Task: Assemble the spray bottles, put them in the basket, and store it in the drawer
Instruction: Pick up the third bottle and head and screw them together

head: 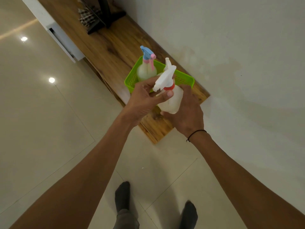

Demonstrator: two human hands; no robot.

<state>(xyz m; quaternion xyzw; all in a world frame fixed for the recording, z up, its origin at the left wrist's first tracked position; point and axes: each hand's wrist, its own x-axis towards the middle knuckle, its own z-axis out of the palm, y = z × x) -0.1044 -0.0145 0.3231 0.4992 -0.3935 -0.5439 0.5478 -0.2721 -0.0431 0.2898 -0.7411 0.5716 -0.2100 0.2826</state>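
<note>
We have a long wooden counter (pixel 105 47) running along the wall, and just beyond our grip sits the green basket (pixel 130 80) on it. Farther off from the held bottle stands a dark stand base (pixel 113 19) beside a patterned object (pixel 89 17).

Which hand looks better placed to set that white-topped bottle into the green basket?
Probably the right hand: it wraps the bottle body, while the left hand only pinches the white sprayer. The basket lies just beyond.
</note>
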